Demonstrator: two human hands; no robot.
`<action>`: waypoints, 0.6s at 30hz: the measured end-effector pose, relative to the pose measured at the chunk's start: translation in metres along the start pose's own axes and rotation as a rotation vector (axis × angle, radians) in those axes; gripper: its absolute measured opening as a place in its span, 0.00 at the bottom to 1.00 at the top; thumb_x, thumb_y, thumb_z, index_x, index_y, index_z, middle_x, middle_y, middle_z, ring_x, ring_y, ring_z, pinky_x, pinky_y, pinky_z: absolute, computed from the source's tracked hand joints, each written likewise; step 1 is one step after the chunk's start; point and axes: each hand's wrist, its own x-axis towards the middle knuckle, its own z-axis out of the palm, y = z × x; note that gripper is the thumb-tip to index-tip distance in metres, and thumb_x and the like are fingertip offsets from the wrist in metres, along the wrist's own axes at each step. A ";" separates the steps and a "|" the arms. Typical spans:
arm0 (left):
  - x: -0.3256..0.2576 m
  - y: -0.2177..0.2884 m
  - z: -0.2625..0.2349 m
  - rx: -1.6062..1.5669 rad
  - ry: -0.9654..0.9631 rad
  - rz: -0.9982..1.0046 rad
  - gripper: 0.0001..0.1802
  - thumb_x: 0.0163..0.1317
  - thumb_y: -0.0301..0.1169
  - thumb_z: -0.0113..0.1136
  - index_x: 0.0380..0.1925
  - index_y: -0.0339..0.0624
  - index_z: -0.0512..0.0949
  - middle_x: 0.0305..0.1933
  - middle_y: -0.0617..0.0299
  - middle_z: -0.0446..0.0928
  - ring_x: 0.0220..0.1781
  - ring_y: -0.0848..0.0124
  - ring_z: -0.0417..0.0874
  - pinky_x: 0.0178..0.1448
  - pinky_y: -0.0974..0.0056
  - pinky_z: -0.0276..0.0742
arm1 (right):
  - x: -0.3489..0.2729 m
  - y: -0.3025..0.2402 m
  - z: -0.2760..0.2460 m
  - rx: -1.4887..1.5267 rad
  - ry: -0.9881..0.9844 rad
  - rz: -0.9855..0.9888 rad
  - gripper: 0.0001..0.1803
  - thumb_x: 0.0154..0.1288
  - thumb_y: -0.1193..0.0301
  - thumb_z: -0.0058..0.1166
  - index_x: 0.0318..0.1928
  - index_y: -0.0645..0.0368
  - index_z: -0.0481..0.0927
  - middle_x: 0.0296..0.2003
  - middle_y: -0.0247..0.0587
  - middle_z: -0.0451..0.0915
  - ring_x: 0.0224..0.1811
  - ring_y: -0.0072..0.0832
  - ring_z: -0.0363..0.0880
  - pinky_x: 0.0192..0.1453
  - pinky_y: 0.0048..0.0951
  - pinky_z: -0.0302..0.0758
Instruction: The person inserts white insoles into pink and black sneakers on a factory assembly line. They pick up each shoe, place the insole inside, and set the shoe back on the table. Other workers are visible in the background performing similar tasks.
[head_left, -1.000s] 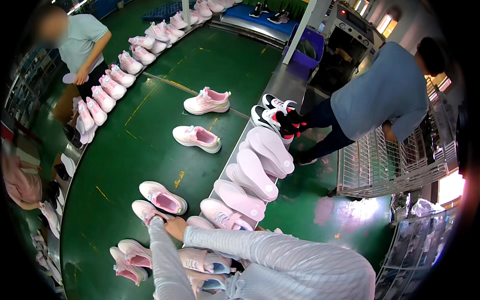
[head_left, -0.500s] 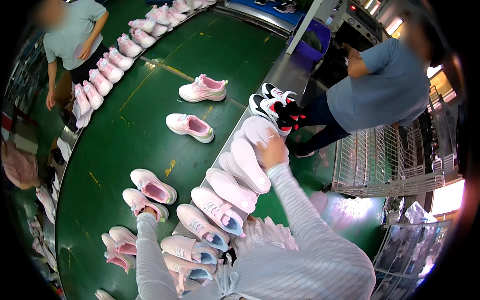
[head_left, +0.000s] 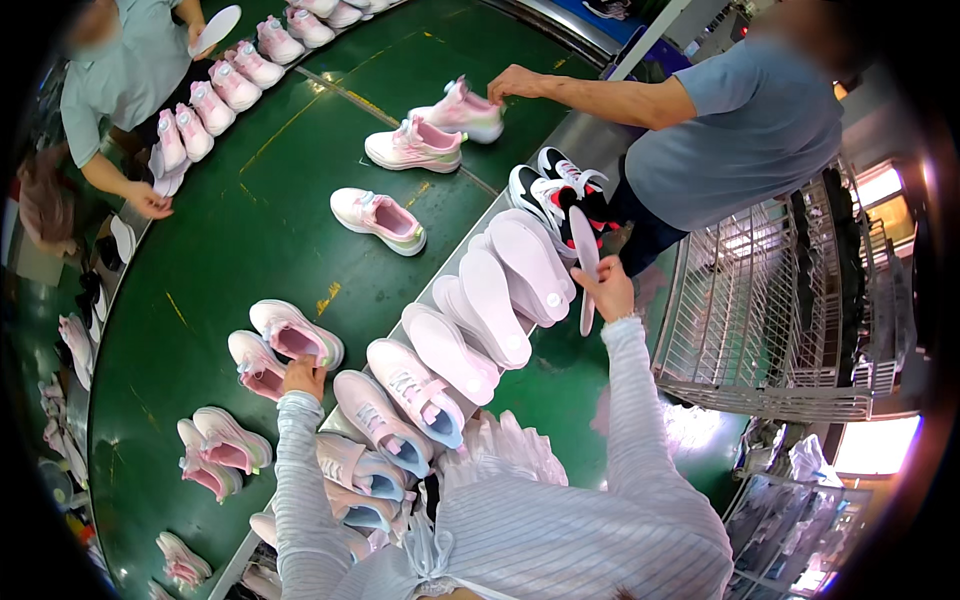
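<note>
My right hand (head_left: pixel 610 292) pinches a pale insole (head_left: pixel 582 245), held up on edge to the right of a row of pale insoles (head_left: pixel 480 305). At the left, my left hand (head_left: pixel 304 378) has its fingers closed at the heel of a pink sneaker (head_left: pixel 293 330). The other sneaker of that pair (head_left: pixel 256 366) stands close beside it, with its opening facing my hand. Between my arms, pale pink sneakers with blue linings (head_left: pixel 415 390) line the metal ledge below the insoles.
A green work surface (head_left: pixel 270 230) carries more pink sneakers (head_left: pixel 380 220). A co-worker's hand (head_left: pixel 512 84) grips another pink sneaker (head_left: pixel 462 112). Black-and-white sneakers (head_left: pixel 545 195) stand beyond the insoles. A wire cart (head_left: pixel 740 320) is at right. Another person (head_left: pixel 135 75) holds an insole at far left.
My right hand has lifted an insole off the row and moved right with it. My left hand remains at the pink pair. The co-worker at right has reached over and gripped a sneaker.
</note>
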 end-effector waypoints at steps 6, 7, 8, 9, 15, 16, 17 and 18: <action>-0.008 -0.004 0.028 -0.685 0.912 -0.273 0.35 0.34 0.27 0.64 0.46 0.35 0.60 0.47 0.51 0.61 0.51 0.58 0.62 0.52 0.66 0.59 | -0.067 -0.050 0.068 0.421 -0.542 -0.181 0.13 0.43 0.66 0.59 0.25 0.64 0.74 0.13 0.33 0.71 0.17 0.17 0.67 0.23 0.20 0.65; -0.001 -0.011 0.026 -0.337 0.862 -0.241 0.36 0.36 0.28 0.63 0.48 0.34 0.58 0.49 0.49 0.60 0.53 0.57 0.59 0.57 0.64 0.53 | -0.082 -0.078 0.082 0.434 -0.712 -0.166 0.13 0.42 0.66 0.59 0.26 0.62 0.76 0.15 0.35 0.73 0.18 0.18 0.69 0.24 0.20 0.65; 0.008 -0.024 0.035 -0.498 0.781 -0.280 0.35 0.41 0.33 0.61 0.49 0.31 0.57 0.52 0.47 0.58 0.55 0.56 0.58 0.60 0.62 0.49 | -0.100 -0.111 0.093 0.444 -0.897 -0.166 0.13 0.41 0.65 0.59 0.26 0.61 0.77 0.17 0.37 0.75 0.19 0.20 0.71 0.25 0.20 0.66; 0.017 -0.045 0.051 -0.534 0.748 -0.383 0.32 0.46 0.38 0.57 0.48 0.32 0.58 0.51 0.46 0.60 0.53 0.55 0.60 0.58 0.62 0.52 | -0.113 -0.134 0.114 0.446 -0.966 -0.215 0.13 0.41 0.65 0.59 0.26 0.61 0.77 0.17 0.37 0.75 0.19 0.20 0.71 0.25 0.20 0.66; 0.028 -0.039 0.013 -0.617 0.680 -0.500 0.19 0.55 0.44 0.41 0.27 0.38 0.70 0.28 0.43 0.71 0.32 0.47 0.71 0.36 0.54 0.65 | -0.138 -0.239 0.206 0.067 -1.173 -0.482 0.15 0.38 0.60 0.59 0.24 0.59 0.79 0.20 0.42 0.76 0.23 0.27 0.74 0.31 0.24 0.69; 0.024 -0.040 0.005 -0.620 0.600 -0.510 0.20 0.55 0.46 0.39 0.27 0.38 0.71 0.28 0.44 0.71 0.33 0.48 0.71 0.36 0.53 0.65 | -0.140 -0.248 0.222 -0.009 -1.150 -0.504 0.16 0.38 0.61 0.58 0.24 0.61 0.79 0.19 0.39 0.76 0.21 0.24 0.73 0.29 0.23 0.68; 0.021 -0.043 0.003 -0.624 0.612 -0.523 0.20 0.55 0.46 0.39 0.27 0.38 0.71 0.28 0.44 0.71 0.33 0.48 0.71 0.36 0.53 0.65 | -0.143 -0.257 0.236 -0.090 -1.155 -0.470 0.17 0.38 0.59 0.57 0.24 0.60 0.78 0.22 0.44 0.77 0.24 0.31 0.75 0.32 0.26 0.70; 0.018 -0.046 0.000 -0.614 0.554 -0.514 0.20 0.56 0.45 0.40 0.27 0.38 0.71 0.27 0.44 0.71 0.32 0.49 0.71 0.36 0.54 0.65 | -0.151 -0.264 0.248 -0.095 -1.158 -0.482 0.17 0.38 0.59 0.57 0.24 0.60 0.78 0.22 0.44 0.77 0.24 0.31 0.75 0.32 0.26 0.70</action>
